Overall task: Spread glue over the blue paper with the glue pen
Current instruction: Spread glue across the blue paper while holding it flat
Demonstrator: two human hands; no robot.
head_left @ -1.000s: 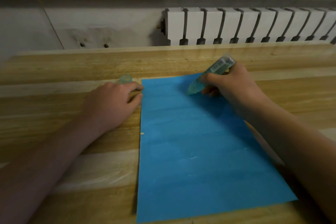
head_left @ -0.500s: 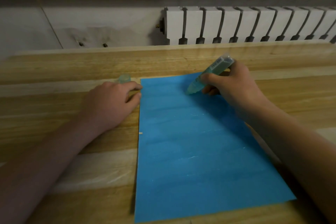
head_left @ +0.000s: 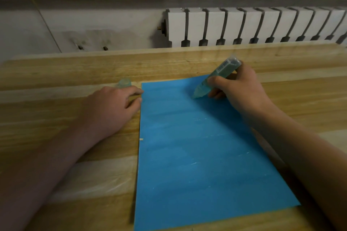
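A sheet of blue paper (head_left: 197, 155) lies flat on the wooden table (head_left: 75, 184), with faint pale streaks across it. My right hand (head_left: 238, 90) grips a translucent green glue pen (head_left: 216, 78), tilted, with its tip down on the paper's far middle part. My left hand (head_left: 110, 110) rests palm down on the table, fingertips at the paper's far left edge, holding nothing. The right forearm hides the paper's right edge.
A small translucent green cap (head_left: 124, 83) sits on the table just beyond my left hand. A white radiator (head_left: 253, 26) and a grey wall stand behind the table's far edge.
The pen tip and my right hand have shifted slightly left on the paper. My left hand has stayed put.
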